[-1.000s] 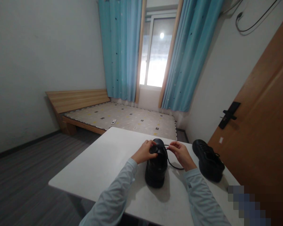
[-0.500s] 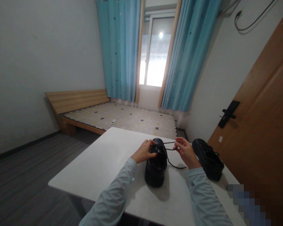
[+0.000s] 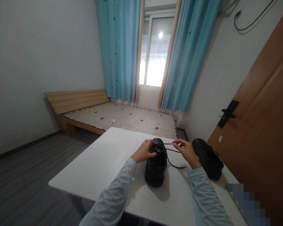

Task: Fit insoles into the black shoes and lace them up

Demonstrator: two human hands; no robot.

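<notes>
Looking down through the head camera, I see a glossy black leather lace-up shoe (image 3: 156, 166) standing upright on the white rectangular table (image 3: 103, 166), its heel toward me and its toe pointing away toward the window. My left hand (image 3: 143, 152) rests on the left side of the shoe's upper near the lacing, fingers curled against it in a grasp. My right hand (image 3: 187, 152) is lifted just to the right of the shoe, thumb and fingertips pinched on a thin black shoelace (image 3: 170, 149); the lace runs taut from the shoe's top across to those fingers, and a second strand droops in a loop onto the table between the shoe and my right wrist. Both forearms wear pale blue-grey long sleeves (image 3: 113, 197).

A second matching black shoe (image 3: 208, 158) lies on the table just beyond my right hand, close to the right edge. Behind the table sits a low wooden bed frame with a patterned mattress (image 3: 122, 117), turquoise curtains (image 3: 119, 50) flanking a bright window, and a brown wooden door (image 3: 261, 125) on the right.
</notes>
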